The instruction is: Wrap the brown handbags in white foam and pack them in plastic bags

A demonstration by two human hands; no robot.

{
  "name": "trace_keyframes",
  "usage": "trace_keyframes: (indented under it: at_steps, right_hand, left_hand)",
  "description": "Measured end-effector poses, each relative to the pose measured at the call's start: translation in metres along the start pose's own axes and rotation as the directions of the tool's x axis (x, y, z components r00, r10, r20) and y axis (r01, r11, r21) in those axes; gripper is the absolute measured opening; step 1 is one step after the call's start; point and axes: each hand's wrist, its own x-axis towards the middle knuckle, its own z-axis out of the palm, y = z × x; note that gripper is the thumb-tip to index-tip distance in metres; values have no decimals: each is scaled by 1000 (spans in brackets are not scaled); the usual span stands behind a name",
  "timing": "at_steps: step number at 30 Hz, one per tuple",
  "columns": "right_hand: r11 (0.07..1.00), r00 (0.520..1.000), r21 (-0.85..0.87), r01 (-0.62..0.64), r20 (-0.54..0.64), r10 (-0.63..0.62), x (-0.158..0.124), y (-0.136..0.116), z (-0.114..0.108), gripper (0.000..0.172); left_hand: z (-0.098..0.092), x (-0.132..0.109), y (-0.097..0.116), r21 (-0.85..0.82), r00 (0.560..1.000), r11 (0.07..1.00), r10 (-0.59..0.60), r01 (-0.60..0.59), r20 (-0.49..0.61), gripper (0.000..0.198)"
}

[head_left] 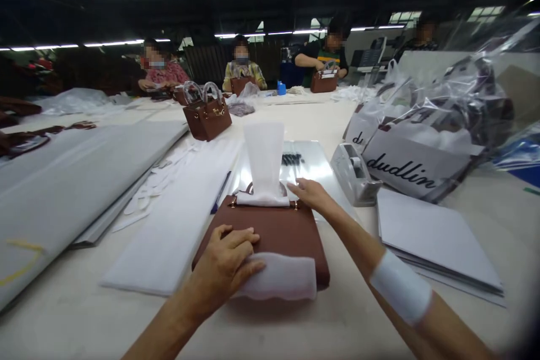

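Your right forearm, nearest the camera, wears a smooth pale band (400, 287). Ahead of it, a brown, box-shaped, leather-look handbag (261, 228) lies flat on the pale tabletop (295, 332), its handle end away from you.

Your left hand (230, 259) rests palm down on the bag, fingers loosely spread, thumb over a soft white strip of foam-like wrapping (282, 275) along the near edge. Whether it grips the strip cannot be told. Your right hand (310, 194) reaches beside the handles, fingers extended and slightly apart; whether they pinch anything cannot be told.

Risks noted, as judgement:
1. Near strip. If your thumb lifts, the strip could slip or spring off, leaving that edge bare to rubbing.
2. Upright piece of white translucent wrapping (264, 160). It stands at the handles and looks light; a brush from your right fingers could tip it or pull it askew.
3. Bag surface. Pressing fingertips or a nail could mark the brown panel.
4. Surroundings. A grey translucent tape dispenser (356, 174) stands near your right hand, and a sweep of the wrist could knock it. Loose white offcuts (147, 194) at left could cling to the wrapping if dragged.
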Motion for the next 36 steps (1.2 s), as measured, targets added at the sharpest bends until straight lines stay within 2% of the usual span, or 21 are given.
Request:
trace_keyframes:
  at_steps: [2, 3, 4, 5, 6, 9, 10, 12, 14, 15, 17, 18, 19, 21, 23, 25, 27, 30, 32, 33, 36]
  right_hand:
    - [991, 973, -14, 135, -188, -135, -39, -8, -5, 43]
    - [944, 908, -38, 329, -262, -327, -59, -10, -3, 45]
    - [875, 851, -66, 480, -207, -482, -77, -10, 1, 46]
    - [824, 816, -75, 561, -117, -566, -91, -10, 7, 46]
    - [799, 793, -52, 600, -98, -602, -101, -8, 14, 30]
    - [814, 811, -15, 581, -75, -580, -107, -3, 35, 8]
    - [824, 821, -16, 567, -75, -566, -104, -2, 38, 9]
    - [829, 826, -26, 559, -67, -559, -98, -2, 40, 12]
    - [833, 831, -26, 553, -59, -553, -95, -2, 38, 15]
    - [836, 834, -26, 548, -56, -549, -95, -3, 37, 16]
    - [845, 843, -27, 535, -48, -536, -97, -4, 34, 18]
    - [850, 850, -27, 526, -38, -526, -97, -4, 34, 18]
    - [859, 859, -26, 511, -26, -512, -98, -5, 33, 18]
    - [881, 881, -26, 472, -2, -473, -97, -5, 33, 18]
    - [901, 901, -28, 434, 12, -434, -95, -5, 33, 19]
    - [909, 910, -33, 415, 0, -415, -94, -4, 33, 21]
    - [904, 904, -43, 425, -20, -426, -95, -3, 36, 22]
    - [878, 876, -81, 471, -72, -477, -96, -1, 41, 21]
    - [865, 861, -108, 489, -99, -499, -95, 1, 44, 17]
    - [865, 858, -112, 490, -115, -501, -94, 2, 44, 15]
    - [876, 862, -52, 480, -159, -482, -90, 4, 40, 15]
  left_hand:
    - [5, -2, 0, -9, 999, 1000, -3, 3, -39, 11]
    - [8, -4, 1, -15, 998, 1000, -5, 4, -57, 11]
    - [10, -7, 2, -22, 997, 1000, -9, 7, -75, 11]
    - [11, -8, 2, -28, 995, 1000, -14, 11, -94, 12]
    - [9, -8, 3, -35, 995, 999, -20, 17, -97, 13]
    - [-12, 11, 1, -26, 999, 999, -35, 35, -23, 13]
    - [-22, 27, -1, -9, 999, 999, -36, 36, -7, 14]
    - [-44, 76, -7, 53, 992, 998, -30, 36, -123, 21]
    - [-56, 141, -17, 195, 979, 980, -5, 46, -205, 36]
    - [-57, 174, -23, 282, 982, 957, -16, 70, -190, 44]
    - [-50, 233, -36, 403, 991, 907, -102, 126, -81, 61]
    - [-43, 255, -42, 437, 982, 886, -185, 154, 29, 65]
    - [-37, 271, -46, 441, 974, 885, -210, 151, 88, 59]
    - [-28, 281, -48, 428, 960, 896, -211, 115, 185, 40]
    - [-29, 264, -38, 393, 969, 919, -124, 30, 214, 27]
    - [-37, 228, -20, 327, 977, 940, 27, -97, 212, 26]
    - [-44, 180, 1, 198, 951, 935, 266, -294, 157, 25]
    - [-35, 109, 29, 176, 895, 880, 445, -442, 24, 19]
    - [-15, 72, 40, 168, 910, 902, 411, -397, -57, 9]
    - [-3, 58, 43, 164, 919, 919, 379, -359, -107, 13]
    - [27, 34, 45, 191, 950, 961, 240, -203, -198, 15]
